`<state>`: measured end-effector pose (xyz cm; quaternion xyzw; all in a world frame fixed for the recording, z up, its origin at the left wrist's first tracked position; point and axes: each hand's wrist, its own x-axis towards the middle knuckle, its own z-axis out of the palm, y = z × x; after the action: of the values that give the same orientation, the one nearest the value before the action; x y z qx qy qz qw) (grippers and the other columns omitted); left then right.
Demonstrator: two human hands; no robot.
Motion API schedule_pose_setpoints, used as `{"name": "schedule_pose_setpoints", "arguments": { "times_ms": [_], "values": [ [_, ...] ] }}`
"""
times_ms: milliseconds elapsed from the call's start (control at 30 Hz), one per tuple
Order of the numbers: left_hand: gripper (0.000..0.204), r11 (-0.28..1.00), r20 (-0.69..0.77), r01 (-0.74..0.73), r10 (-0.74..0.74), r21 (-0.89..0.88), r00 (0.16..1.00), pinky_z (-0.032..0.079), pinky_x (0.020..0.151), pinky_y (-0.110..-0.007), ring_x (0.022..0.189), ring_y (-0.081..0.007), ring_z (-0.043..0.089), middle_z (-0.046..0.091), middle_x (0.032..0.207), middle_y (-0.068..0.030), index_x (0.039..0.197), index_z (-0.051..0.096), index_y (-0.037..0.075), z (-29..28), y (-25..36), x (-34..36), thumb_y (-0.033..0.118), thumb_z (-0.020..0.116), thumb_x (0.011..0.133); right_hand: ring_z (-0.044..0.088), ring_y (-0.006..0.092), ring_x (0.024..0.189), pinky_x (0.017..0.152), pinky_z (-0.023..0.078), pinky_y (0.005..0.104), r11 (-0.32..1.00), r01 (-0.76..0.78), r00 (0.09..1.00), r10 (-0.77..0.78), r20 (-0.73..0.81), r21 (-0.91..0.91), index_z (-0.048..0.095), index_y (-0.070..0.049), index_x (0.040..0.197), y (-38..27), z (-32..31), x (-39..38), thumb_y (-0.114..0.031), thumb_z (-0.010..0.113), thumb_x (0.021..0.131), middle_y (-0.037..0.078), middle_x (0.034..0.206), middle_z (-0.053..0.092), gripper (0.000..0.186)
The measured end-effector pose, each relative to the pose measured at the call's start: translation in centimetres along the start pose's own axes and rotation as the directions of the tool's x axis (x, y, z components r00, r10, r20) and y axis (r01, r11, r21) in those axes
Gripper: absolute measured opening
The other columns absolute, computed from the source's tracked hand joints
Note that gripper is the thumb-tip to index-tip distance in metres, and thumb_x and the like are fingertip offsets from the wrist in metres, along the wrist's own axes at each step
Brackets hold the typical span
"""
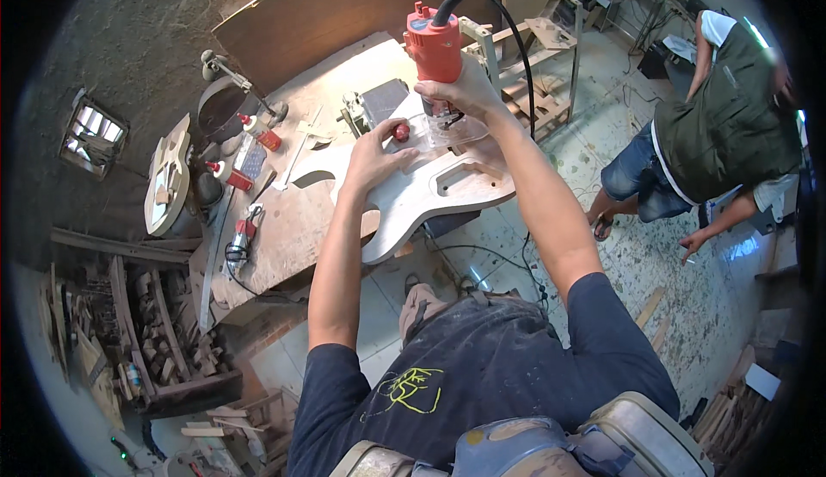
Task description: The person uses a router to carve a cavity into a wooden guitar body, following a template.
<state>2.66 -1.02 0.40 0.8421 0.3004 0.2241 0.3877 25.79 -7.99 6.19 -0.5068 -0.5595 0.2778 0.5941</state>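
Observation:
A red router (434, 51) with a clear base plate (447, 133) stands upright on a pale wooden guitar body (413, 189). My right hand (469, 94) is wrapped round the lower part of the router's red housing. At the left side of the plate, my left hand (376, 159) has its thumb and fingers about a small red knob (401, 132). A cavity (471, 178) is cut into the body nearer to me, right of my left hand. The router's bit is too small to make out.
The workbench (288, 240) bears red-and-white bottles (261, 131), a small red power tool (243, 236) and a desk lamp (225, 73). Another guitar body (169, 176) leans at its left end. A black cord (525, 55) arcs from the router. A person (723, 124) stands at right.

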Motion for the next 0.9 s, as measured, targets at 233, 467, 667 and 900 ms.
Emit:
{"name": "schedule_pose_setpoints", "arguments": {
  "times_ms": [233,467,667,900],
  "values": [
    [0.065,0.996,-0.007,0.028,-0.028,0.085,1.000,0.047,0.107,-0.036,0.124,-0.0265,0.066,0.072,0.123,-0.0167,0.133,0.064,0.007,0.3,0.3,0.1,0.026,0.086,0.075,0.067,0.0159,0.096,0.086,0.054,0.0334,0.993,0.049,0.999,-0.050,-0.007,-0.107,0.067,-0.002,0.116,-0.8,-0.5,-0.1,-0.030,0.089,0.073,0.007,0.105,0.071,0.056],
    [0.064,0.996,0.002,0.040,-0.040,0.083,0.999,0.048,0.107,-0.037,0.125,-0.0273,0.066,0.072,0.123,-0.0176,0.133,0.064,0.008,0.3,0.1,0.1,0.024,0.087,0.076,0.066,0.0159,0.096,0.085,0.053,0.0324,0.993,0.053,0.999,-0.052,0.011,-0.110,0.065,-0.002,0.119,-0.9,-0.5,-0.3,-0.034,0.090,0.074,0.006,0.106,0.070,0.060],
    [0.063,0.994,0.005,0.041,-0.042,0.102,0.999,0.048,0.106,-0.037,0.125,-0.0272,0.066,0.073,0.122,-0.0177,0.133,0.064,0.008,0.3,0.2,0.1,0.025,0.087,0.076,0.064,0.0151,0.099,0.085,0.052,0.0314,0.998,0.059,0.998,-0.058,-0.027,0.034,0.062,-0.003,0.124,1.0,0.1,-0.5,-0.035,0.093,0.072,0.005,0.111,0.068,0.069],
    [0.065,0.993,0.019,0.036,-0.038,0.114,0.999,0.048,0.106,-0.037,0.126,-0.0279,0.065,0.072,0.126,-0.0177,0.136,0.062,0.009,0.2,0.2,0.0,0.028,0.085,0.078,0.063,0.0124,0.088,0.076,0.053,0.0304,0.995,-0.030,1.000,0.029,0.011,0.092,0.061,-0.004,0.116,0.8,0.6,-0.7,-0.024,0.090,0.072,0.003,0.098,0.066,0.056]
  ]
}}
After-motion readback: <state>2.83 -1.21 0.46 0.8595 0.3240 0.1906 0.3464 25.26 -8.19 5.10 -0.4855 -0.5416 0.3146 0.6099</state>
